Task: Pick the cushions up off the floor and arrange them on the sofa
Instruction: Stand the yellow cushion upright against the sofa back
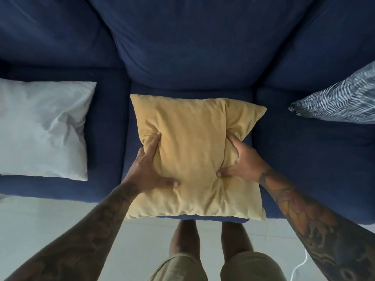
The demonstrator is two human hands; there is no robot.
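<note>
A yellow cushion (190, 151) is over the middle seat of the dark blue sofa (182, 47), its near edge overhanging the seat front. My left hand (148, 169) grips its left side and my right hand (241, 161) pinches its right side, fingers sunk into the fabric. A white cushion (42, 130) lies flat on the left seat. A blue-and-white patterned cushion (338, 102) leans at the right seat, partly cut off by the frame edge.
Pale tiled floor (40, 224) runs in front of the sofa. My legs in khaki shorts (215, 266) stand close to the middle seat. A white cable (300, 266) lies on the floor at the lower right.
</note>
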